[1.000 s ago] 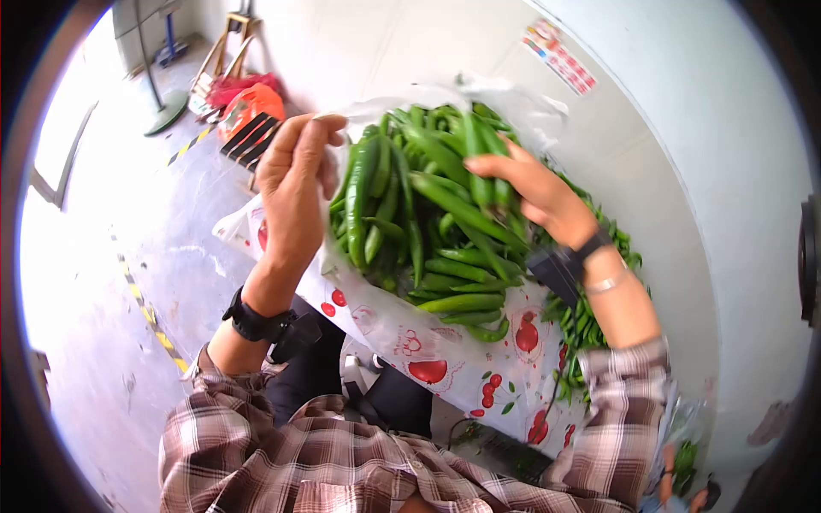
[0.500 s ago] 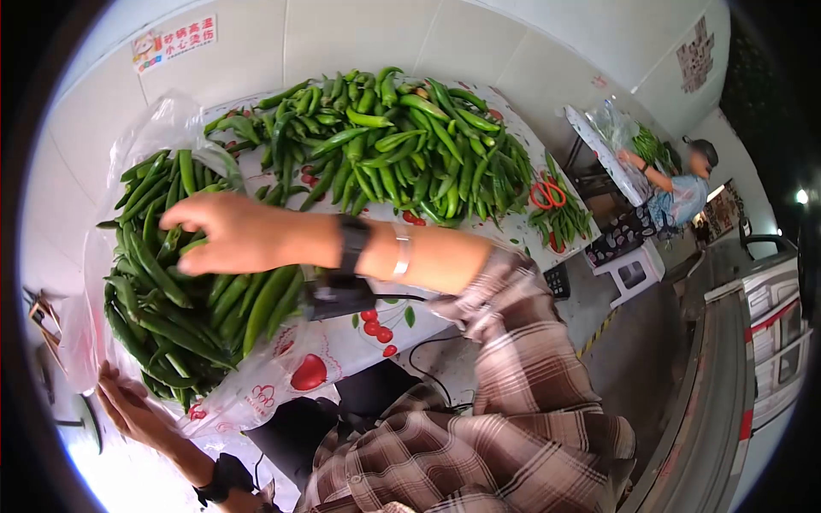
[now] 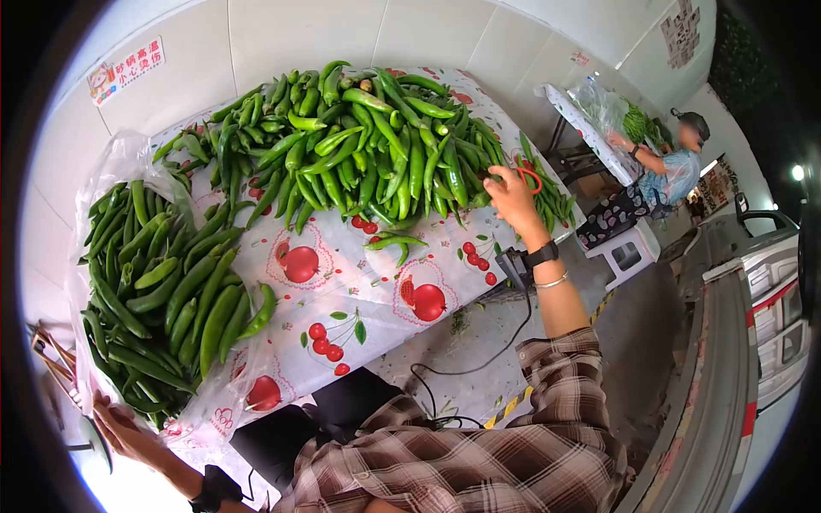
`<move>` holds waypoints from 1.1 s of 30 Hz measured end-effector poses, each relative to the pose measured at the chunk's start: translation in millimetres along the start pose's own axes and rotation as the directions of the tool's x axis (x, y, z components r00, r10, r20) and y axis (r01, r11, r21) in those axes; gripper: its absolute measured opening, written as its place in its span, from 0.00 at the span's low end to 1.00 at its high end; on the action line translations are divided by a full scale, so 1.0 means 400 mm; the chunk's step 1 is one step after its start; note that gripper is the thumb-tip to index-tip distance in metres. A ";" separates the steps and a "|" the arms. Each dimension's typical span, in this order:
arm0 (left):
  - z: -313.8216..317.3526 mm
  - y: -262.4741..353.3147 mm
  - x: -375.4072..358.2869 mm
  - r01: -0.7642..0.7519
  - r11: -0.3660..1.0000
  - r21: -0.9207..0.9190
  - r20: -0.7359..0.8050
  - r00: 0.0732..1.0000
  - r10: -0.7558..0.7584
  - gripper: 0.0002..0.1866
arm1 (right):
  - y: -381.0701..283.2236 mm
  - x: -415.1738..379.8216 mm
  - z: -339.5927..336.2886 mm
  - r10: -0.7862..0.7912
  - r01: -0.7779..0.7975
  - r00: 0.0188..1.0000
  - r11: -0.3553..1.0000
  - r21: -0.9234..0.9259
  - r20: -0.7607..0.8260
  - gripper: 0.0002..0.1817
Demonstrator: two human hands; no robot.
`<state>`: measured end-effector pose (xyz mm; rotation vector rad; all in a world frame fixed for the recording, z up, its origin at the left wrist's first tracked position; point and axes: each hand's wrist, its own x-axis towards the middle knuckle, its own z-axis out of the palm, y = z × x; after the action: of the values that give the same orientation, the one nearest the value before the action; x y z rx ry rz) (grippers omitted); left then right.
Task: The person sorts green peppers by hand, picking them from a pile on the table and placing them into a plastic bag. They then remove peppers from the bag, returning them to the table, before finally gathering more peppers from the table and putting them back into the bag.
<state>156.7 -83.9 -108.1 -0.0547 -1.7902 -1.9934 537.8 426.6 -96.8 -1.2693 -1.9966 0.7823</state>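
My right hand (image 3: 515, 203) is at the right end of a big pile of green chili peppers (image 3: 368, 154), fingers apart with nothing visible between them. It partly covers a pair of scissors, whose red-orange handle (image 3: 532, 179) shows just beside the fingers. My left hand (image 3: 128, 434) lies with fingers stretched out along the lower left edge of a clear plastic bag (image 3: 128, 158). Inside that bag is a heap of larger green peppers (image 3: 162, 291). A few loose peppers (image 3: 398, 244) lie in front of the big pile.
A cloth with red fruit prints covers the table (image 3: 359, 295). More thin peppers (image 3: 556, 201) lie at its right end. Beyond, a person (image 3: 676, 184) sits at another table (image 3: 581, 128) near a white stool (image 3: 629, 252). A black cable (image 3: 470, 369) hangs by the table's front edge.
My right hand has swung right, from over the bagged peppers to the scissors by the far end of the pile. My left hand stays at the bag's edge. The view has shifted.
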 end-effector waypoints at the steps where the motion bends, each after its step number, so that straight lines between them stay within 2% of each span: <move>1: -0.004 -0.007 0.007 -0.019 1.000 0.016 0.014 1.000 0.019 0.15 | 0.024 0.009 0.008 0.012 -0.014 0.999 0.997 -0.077 -0.033 0.18; 2: -0.010 -0.012 0.015 -0.013 0.999 0.031 0.025 1.000 0.013 0.15 | 0.044 0.021 0.016 0.020 -0.030 0.998 0.988 -0.154 -0.064 0.21; 3: -0.004 -0.003 0.011 -0.018 0.999 0.036 0.020 1.000 0.017 0.15 | 0.041 0.029 0.017 0.018 -0.027 0.998 0.988 -0.149 -0.057 0.21; 5: 0.012 0.011 0.003 -0.011 1.000 0.014 -0.018 1.000 0.011 0.16 | 0.030 0.041 0.014 0.140 -0.142 0.990 0.984 -0.106 -0.026 0.27; 9: -0.010 -0.014 0.024 -0.061 0.997 0.045 0.005 0.998 0.061 0.16 | 0.057 0.058 0.005 0.062 -0.065 0.998 0.986 -0.153 -0.027 0.32; 11: -0.016 -0.016 0.027 -0.030 0.998 0.061 -0.017 0.999 0.031 0.16 | 0.058 0.054 -0.009 0.193 -0.195 0.981 0.975 0.102 0.027 0.36; 12: -0.014 -0.014 0.024 -0.026 0.998 0.057 -0.028 0.999 0.027 0.16 | 0.070 0.057 -0.022 0.191 -0.193 0.981 0.976 0.100 0.029 0.36; 14: -0.016 -0.016 0.027 -0.020 0.999 0.045 -0.041 0.999 0.022 0.16 | 0.101 0.067 -0.056 0.221 -0.249 0.964 0.945 0.212 0.151 0.37; 15: -0.018 -0.018 0.029 -0.017 0.999 0.031 -0.051 0.999 0.019 0.16 | 0.087 0.066 -0.074 0.228 -0.256 0.964 0.931 0.260 0.133 0.35; 17: -0.022 -0.020 0.035 -0.007 1.000 0.004 -0.055 0.998 0.007 0.15 | 0.095 0.088 -0.115 0.182 -0.191 0.981 0.959 0.208 0.061 0.34; 19: -0.021 -0.023 0.037 0.007 1.000 -0.021 -0.050 0.999 -0.008 0.15 | 0.090 0.119 -0.144 0.202 -0.210 0.978 0.941 0.265 0.056 0.33; 21: -0.019 -0.022 0.034 -0.005 1.000 -0.015 -0.041 0.999 0.005 0.15 | 0.080 0.152 -0.162 0.228 -0.235 0.972 0.951 0.202 0.058 0.33; 23: -0.011 -0.021 0.028 0.006 1.000 -0.017 -0.070 0.998 -0.007 0.15 | 0.084 0.201 -0.153 0.183 -0.184 0.983 0.972 0.149 0.019 0.33; 25: -0.011 -0.022 0.026 0.004 0.999 0.043 -0.084 0.996 0.000 0.16 | 0.108 0.260 -0.122 0.167 -0.166 0.986 0.968 0.189 0.010 0.32; 27: -0.011 -0.019 0.027 -0.004 0.999 0.051 -0.090 0.996 0.008 0.16 | 0.145 0.318 -0.088 0.074 -0.070 0.992 0.997 0.045 -0.098 0.32; 28: -0.012 -0.020 0.028 -0.007 0.998 0.055 -0.096 0.995 0.012 0.16 | 0.160 0.334 -0.075 0.072 -0.068 0.993 0.997 0.048 -0.096 0.32; 32: -0.031 -0.036 0.037 -0.003 1.000 0.003 -0.113 0.994 0.004 0.16 | 0.221 0.410 -0.025 0.084 -0.084 0.996 0.951 -0.296 -0.013 0.36; 33: -0.027 -0.024 0.034 -0.005 1.000 0.006 -0.106 0.994 0.006 0.16 | 0.208 0.409 -0.019 0.084 -0.083 0.996 0.952 -0.296 -0.008 0.36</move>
<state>143.8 -97.8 -114.4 0.0470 -1.7269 -1.9502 534.9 608.4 -122.9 -1.5308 -2.1338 0.5363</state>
